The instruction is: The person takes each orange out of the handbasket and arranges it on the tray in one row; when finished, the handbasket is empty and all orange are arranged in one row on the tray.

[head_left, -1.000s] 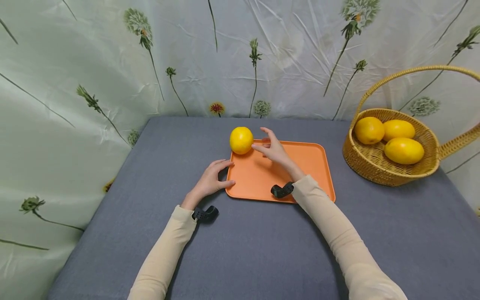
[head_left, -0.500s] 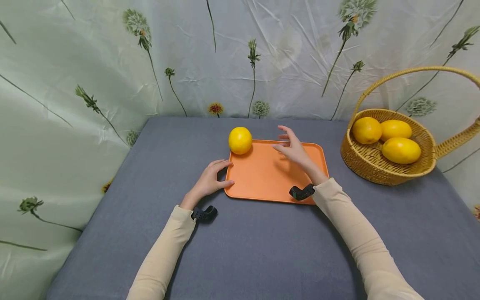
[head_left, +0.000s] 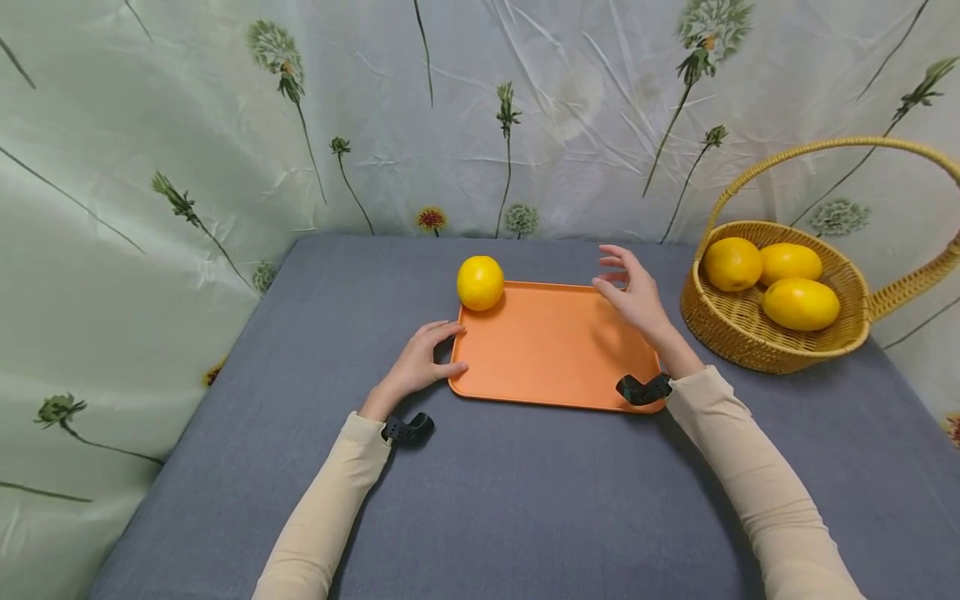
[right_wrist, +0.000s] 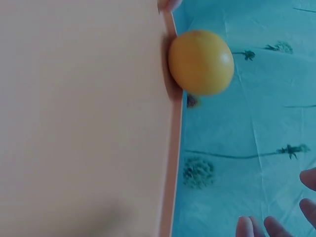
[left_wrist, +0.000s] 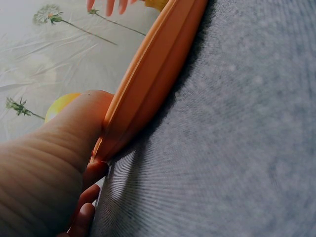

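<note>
An orange rectangular tray (head_left: 551, 346) lies on the table. One round yellow fruit (head_left: 480, 283) sits at its far left corner, partly over the rim. At the tray's left side my left hand (head_left: 414, 365) holds the edge, its thumb over the rim (left_wrist: 133, 81) and the fingers lower down, partly hidden in the left wrist view. My right hand (head_left: 633, 298) hovers over the tray's far right part with its fingers loosely spread and nothing in them. In the right wrist view, its fingertips (right_wrist: 274, 227) appear at the lower right, apart from the fruit (right_wrist: 201, 62).
A wicker basket (head_left: 750, 354) with a tall arched handle (head_left: 817, 143) stands to the right of the tray. Inside are three yellow fruits (head_left: 801, 304). A grey cloth (head_left: 525, 500) covers the table, and a flower-patterned curtain (head_left: 420, 167) hangs behind it.
My right hand has moved rightward, away from the round yellow fruit and across the tray toward the basket. The left hand, the fruit and the tray stay in place.
</note>
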The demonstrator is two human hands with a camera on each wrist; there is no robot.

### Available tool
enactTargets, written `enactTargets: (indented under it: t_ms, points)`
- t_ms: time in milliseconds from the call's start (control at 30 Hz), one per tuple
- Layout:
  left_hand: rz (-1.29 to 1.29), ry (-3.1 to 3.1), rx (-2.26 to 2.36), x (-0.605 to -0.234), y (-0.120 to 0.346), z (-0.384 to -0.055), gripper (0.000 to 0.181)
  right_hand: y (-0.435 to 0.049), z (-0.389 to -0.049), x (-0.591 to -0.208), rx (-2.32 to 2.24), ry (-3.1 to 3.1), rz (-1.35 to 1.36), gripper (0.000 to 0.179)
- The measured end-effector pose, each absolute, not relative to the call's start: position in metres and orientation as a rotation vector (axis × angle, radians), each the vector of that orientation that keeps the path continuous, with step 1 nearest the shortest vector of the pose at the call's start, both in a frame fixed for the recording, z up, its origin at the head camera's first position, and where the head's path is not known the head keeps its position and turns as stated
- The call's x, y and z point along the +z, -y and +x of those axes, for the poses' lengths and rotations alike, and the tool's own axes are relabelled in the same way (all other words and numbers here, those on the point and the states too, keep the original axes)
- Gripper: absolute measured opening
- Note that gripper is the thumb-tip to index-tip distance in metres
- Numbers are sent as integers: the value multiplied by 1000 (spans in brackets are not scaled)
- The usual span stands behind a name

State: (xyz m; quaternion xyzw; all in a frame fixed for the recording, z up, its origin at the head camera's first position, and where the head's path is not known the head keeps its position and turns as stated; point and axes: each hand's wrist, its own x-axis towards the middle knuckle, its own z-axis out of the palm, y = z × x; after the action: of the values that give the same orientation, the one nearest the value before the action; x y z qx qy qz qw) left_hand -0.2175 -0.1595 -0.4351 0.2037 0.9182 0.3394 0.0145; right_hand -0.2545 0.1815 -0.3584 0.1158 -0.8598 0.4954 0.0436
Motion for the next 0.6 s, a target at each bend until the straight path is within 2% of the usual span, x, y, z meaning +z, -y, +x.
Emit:
enactTargets:
  t_ms: [233,467,600]
  points:
    - [633,-2860,1057,-434,159,-216,64,-204,-250,-355,1495,2486,308,47]
    - [646,-2870,1055,-435,159,-216,64,-210,-232,-341,1560,2338,261,41]
    - [646,-2870,1056,-435,159,-216,65,-221,-235,-348,1559,2297,228,38]
